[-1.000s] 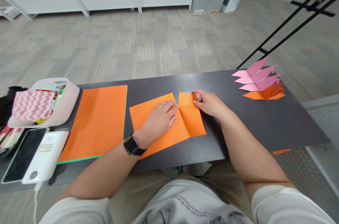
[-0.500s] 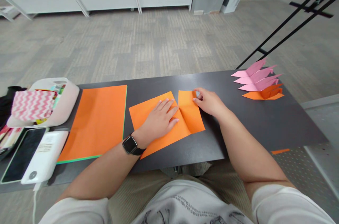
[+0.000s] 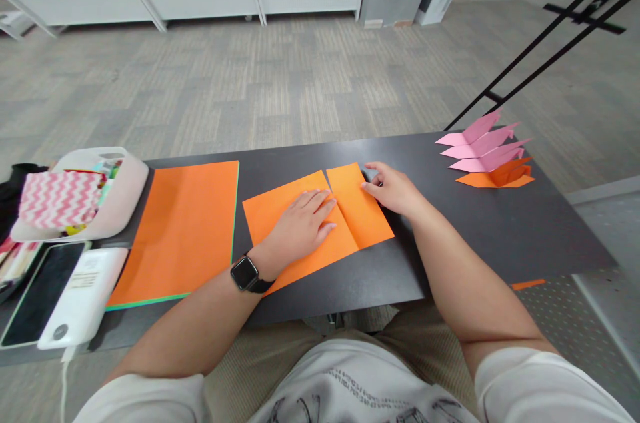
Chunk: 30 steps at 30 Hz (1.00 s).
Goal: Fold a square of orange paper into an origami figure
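Note:
An orange paper sheet [image 3: 270, 213] lies on the dark table [image 3: 450, 236] in front of me, creased down its middle. My left hand [image 3: 300, 226], with a black watch on the wrist, rests flat on the sheet just left of the crease, fingers stretched out. My right hand [image 3: 395, 191] touches the sheet's right edge near its far corner, fingers curled loosely, thumb on the paper. The right flap [image 3: 360, 206] lies almost flat.
A stack of orange paper [image 3: 183, 230] lies to the left. Farther left stand a white basket [image 3: 117, 206] with a pink zigzag pouch, a phone [image 3: 35, 296] and a white power bank [image 3: 83, 296]. Folded pink and orange paper pieces [image 3: 487, 156] sit at the far right.
The right flap of the orange sheet has swung outward and flattened, closing the gap at the crease. My right hand shifted slightly along its edge. My left hand stayed put.

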Available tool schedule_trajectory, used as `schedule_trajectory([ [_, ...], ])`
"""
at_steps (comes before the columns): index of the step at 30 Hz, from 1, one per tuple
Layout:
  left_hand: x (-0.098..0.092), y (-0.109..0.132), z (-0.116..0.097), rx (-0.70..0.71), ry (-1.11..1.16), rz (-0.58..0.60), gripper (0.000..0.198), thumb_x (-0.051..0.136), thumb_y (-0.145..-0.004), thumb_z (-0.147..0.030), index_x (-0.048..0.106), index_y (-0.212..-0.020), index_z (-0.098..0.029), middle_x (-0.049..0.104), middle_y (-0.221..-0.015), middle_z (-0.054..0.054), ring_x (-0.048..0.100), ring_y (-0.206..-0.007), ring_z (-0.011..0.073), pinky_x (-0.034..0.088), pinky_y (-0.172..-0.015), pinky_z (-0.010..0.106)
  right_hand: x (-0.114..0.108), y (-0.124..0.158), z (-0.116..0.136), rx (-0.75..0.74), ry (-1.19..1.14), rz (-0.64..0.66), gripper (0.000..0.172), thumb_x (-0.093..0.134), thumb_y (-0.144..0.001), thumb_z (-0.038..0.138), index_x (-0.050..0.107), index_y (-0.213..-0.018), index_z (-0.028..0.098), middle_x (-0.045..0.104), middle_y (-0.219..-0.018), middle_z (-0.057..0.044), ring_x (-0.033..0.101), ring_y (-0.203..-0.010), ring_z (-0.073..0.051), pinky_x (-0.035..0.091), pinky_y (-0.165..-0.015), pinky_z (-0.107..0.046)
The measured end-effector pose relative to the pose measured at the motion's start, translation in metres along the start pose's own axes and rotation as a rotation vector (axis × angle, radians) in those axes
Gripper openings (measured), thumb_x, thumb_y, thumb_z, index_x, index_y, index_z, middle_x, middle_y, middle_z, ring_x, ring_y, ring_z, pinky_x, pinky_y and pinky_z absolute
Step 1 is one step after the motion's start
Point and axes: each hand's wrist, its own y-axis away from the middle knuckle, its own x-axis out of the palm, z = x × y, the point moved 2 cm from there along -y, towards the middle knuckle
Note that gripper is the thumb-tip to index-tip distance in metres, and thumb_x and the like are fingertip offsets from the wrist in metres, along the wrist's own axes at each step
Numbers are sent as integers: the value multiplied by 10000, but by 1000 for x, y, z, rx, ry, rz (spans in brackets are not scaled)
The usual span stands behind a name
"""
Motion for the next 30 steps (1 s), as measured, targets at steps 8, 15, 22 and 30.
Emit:
schedule_trajectory([
  [8,0,0,-2,-3,-21,-1,484,585,-1090,-363,606,-1521,-146,557,-1636,179,502,-1532,344,370,-1333,551,1,2,-2,-47,128,79,507,671,-967,210,616,-1470,207,794,-908,-19,710,-839,-217,472,-769,-332],
  [15,0,0,-1,4,-33,1,464,583,-1090,-363,619,-1494,-138,567,-1623,184,520,-1514,349,378,-1330,555,-2,5,-5,-42,174,96,535,659,-958,189,604,-1490,210,797,-923,-33,709,-825,-225,470,-743,-336],
  [22,1,-1,0,-4,-45,-6,456,612,-1080,-359,616,-1487,-154,567,-1625,176,521,-1519,348,380,-1334,549,-6,6,-5,-30,164,34,492,692,-987,281,633,-1472,231,792,-898,-35,727,-860,-242,498,-758,-336],
  [30,-1,-1,1,-11,-84,-21,374,563,-1111,-335,674,-1416,-151,492,-1688,197,436,-1590,373,355,-1338,604,1,1,-9,-14,-122,51,552,666,-1004,337,567,-1540,249,767,-893,-8,686,-707,-192,554,-698,-336],
])
